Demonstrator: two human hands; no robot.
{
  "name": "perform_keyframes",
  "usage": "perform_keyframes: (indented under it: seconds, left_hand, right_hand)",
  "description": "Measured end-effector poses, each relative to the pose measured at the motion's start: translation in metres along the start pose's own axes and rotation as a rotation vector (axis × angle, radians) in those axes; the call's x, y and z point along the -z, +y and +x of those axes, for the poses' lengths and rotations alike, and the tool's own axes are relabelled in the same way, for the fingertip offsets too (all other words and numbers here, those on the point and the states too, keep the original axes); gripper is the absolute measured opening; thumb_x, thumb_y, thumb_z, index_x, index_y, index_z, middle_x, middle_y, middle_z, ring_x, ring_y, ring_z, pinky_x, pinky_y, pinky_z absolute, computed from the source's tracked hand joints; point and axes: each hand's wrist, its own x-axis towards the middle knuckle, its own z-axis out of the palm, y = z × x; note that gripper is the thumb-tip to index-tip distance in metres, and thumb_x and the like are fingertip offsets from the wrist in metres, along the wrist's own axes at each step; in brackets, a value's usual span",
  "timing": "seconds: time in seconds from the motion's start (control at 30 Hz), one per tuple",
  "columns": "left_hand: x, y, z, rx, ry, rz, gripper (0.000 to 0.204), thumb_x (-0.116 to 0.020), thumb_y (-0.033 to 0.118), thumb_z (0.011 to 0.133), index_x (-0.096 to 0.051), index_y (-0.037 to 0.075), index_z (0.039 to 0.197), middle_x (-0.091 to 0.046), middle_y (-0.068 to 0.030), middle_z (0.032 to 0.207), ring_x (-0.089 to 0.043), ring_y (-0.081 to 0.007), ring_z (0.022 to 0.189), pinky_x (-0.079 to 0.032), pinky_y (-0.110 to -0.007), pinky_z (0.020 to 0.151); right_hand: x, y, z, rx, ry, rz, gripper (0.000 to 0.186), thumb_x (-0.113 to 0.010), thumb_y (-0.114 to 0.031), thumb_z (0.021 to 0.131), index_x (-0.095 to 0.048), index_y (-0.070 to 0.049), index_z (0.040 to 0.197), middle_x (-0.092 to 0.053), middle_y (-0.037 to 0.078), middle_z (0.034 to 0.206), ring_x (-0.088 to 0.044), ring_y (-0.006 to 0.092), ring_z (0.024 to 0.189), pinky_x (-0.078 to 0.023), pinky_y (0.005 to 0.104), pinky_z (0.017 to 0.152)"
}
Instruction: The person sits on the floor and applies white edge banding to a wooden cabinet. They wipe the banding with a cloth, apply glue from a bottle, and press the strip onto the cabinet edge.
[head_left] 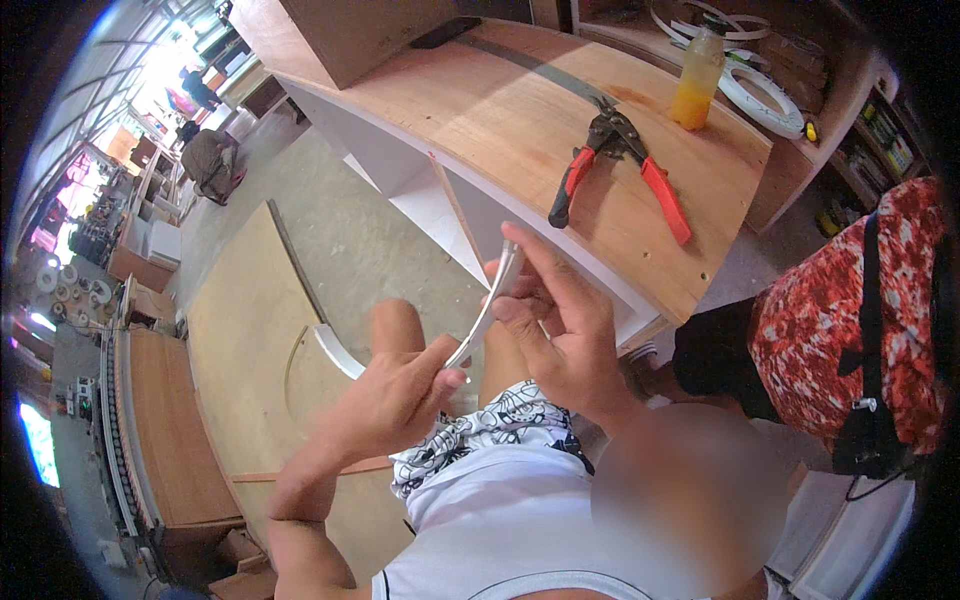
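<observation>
A thin white curved strip runs between my two hands in front of my lap. My left hand is closed on it, thumb and fingers pinching the strip, and a white end sticks out beyond the hand to the left. My right hand grips the upper end between thumb and fingers, its index finger stretched up along the tip. Beyond my right hand, red-handled snips lie spread apart on a plywood cabinet top. What the strip is made of, I cannot tell.
A bottle of orange liquid and a metal ruler are on the cabinet top. A person in a red patterned shirt is close on my right. At left, a large wooden panel lies beside the concrete floor.
</observation>
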Motion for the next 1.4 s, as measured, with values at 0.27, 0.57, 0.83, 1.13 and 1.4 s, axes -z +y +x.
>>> perform_keyframes:
  seconds: [0.27,0.57,0.83,1.13,1.4]
  left_hand:
    - [-0.002,-0.022,-0.006,0.035,-0.021,0.227,0.02,-0.058,0.02,0.103,-0.046,0.005,0.102,-0.064,-0.017,0.071,-0.063,-0.0432,0.064,-0.047,-0.052,0.055]
    - [-0.023,-0.046,-0.011,0.202,0.126,0.152,0.028,-0.058,0.02,0.101,-0.052,0.002,0.123,-0.064,-0.0255,0.077,-0.062,-0.0508,0.076,-0.045,-0.059,0.067]
    - [-0.044,-0.092,-0.016,-0.017,0.284,-0.084,0.022,-0.055,0.014,0.101,-0.06,-0.003,0.115,-0.064,-0.0287,0.099,-0.06,-0.0504,0.083,-0.047,-0.051,0.069]
    - [-0.065,-0.138,-0.019,0.033,0.407,-0.953,0.026,-0.064,0.018,0.104,-0.062,-0.002,0.12,-0.065,-0.0015,0.096,-0.055,-0.0066,0.078,-0.043,-0.023,0.066]
    - [-0.044,-0.156,0.013,-0.092,0.339,-0.904,0.029,-0.067,0.02,0.1,-0.067,-0.007,0.112,-0.064,-0.0022,0.094,-0.057,-0.0132,0.078,-0.044,-0.029,0.066]
  right_hand:
    - [-0.013,0.02,0.008,-0.231,-0.244,0.298,0.067,-0.07,-0.01,0.099,-0.037,-0.003,0.157,-0.066,0.016,0.123,-0.069,0.0122,0.1,-0.054,0.0258,0.09]
    - [-0.048,0.04,-0.007,-0.382,-0.235,0.13,0.063,-0.076,-0.014,0.094,-0.045,-0.004,0.148,-0.067,0.013,0.117,-0.072,0.013,0.094,-0.058,0.0281,0.081]
    - [-0.076,0.04,-0.017,-0.127,-0.046,0.033,0.058,-0.072,-0.009,0.095,-0.05,-0.007,0.149,-0.069,0.008,0.099,-0.071,0.0162,0.088,-0.061,0.0308,0.078]
    - [-0.109,0.057,-0.005,0.106,-0.034,-0.172,0.058,-0.078,-0.016,0.092,-0.056,-0.009,0.146,-0.067,0.008,0.095,-0.07,0.0178,0.082,-0.06,0.0325,0.073]
    - [-0.077,0.022,0.024,0.227,-0.11,-0.451,0.058,-0.078,-0.013,0.088,-0.058,-0.008,0.143,-0.069,0.013,0.104,-0.07,0.0256,0.085,-0.059,0.0365,0.079]
